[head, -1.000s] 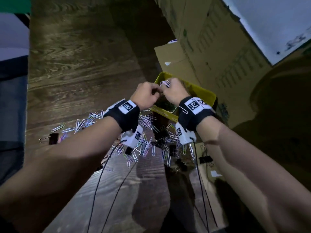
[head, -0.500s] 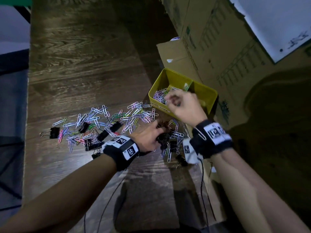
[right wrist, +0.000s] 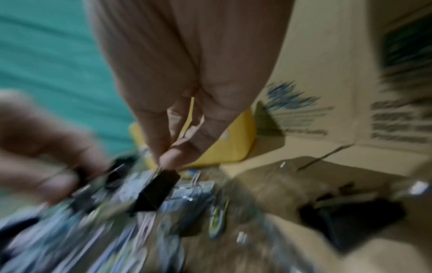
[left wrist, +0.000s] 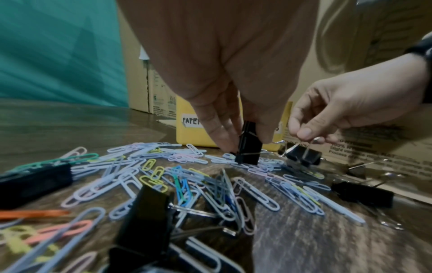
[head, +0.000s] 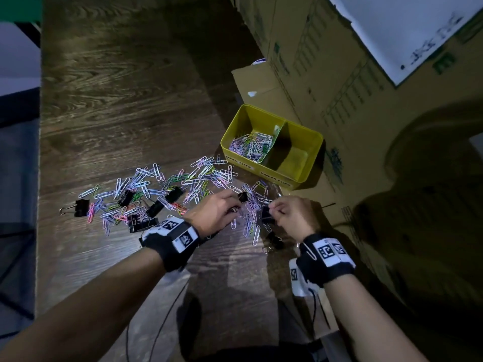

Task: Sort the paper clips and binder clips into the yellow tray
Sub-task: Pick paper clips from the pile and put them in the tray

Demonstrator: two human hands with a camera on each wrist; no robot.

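Your head view is dim, with light falling brightest on the wooden table (head: 109,105) at the far left and a broad shadow darkening the cardboard boxes (head: 339,82) at right. Straight edges bow toward the corners. Your left wrist view is fairly sharp at mid-distance but soft up close. Your right wrist view is heavily motion-blurred throughout.

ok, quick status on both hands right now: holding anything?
Left hand: fingers pinching a black binder clip, upright on the pile.
Right hand: pinching the wire handle of another binder clip.
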